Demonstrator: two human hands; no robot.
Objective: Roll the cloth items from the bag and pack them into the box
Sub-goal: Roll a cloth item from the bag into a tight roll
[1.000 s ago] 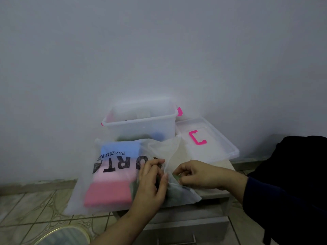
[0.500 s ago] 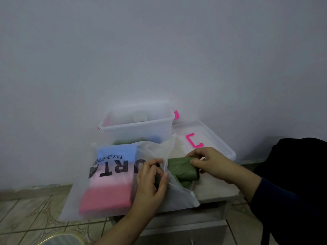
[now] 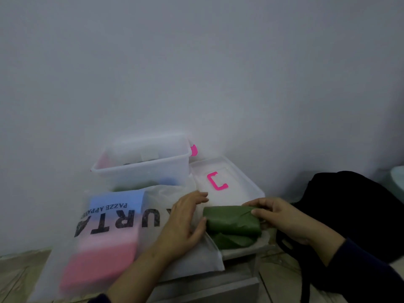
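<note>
A frosted white bag [image 3: 113, 232] with black lettering lies on a small table, with pink and blue cloth showing through it. My left hand [image 3: 183, 224] rests flat on the bag's open right end, fingers straight. A folded green cloth [image 3: 231, 220] lies just right of the bag mouth, outside it. My right hand [image 3: 277, 217] grips the cloth's right end, thumb on top. Behind the bag stands the clear plastic box [image 3: 142, 165] with pink latches; dark, green and blue shapes show through its wall.
The box's clear lid [image 3: 227, 186] with a pink handle lies flat right of the box, against the wall. A black bag or garment [image 3: 354, 211] sits at the right. The small grey table [image 3: 240, 283] has a drawer front below; tiled floor lies at the lower left.
My right hand has pulled the green cloth out of the bag and to the right. My left hand let go of the bag's edge and now lies flat on it.
</note>
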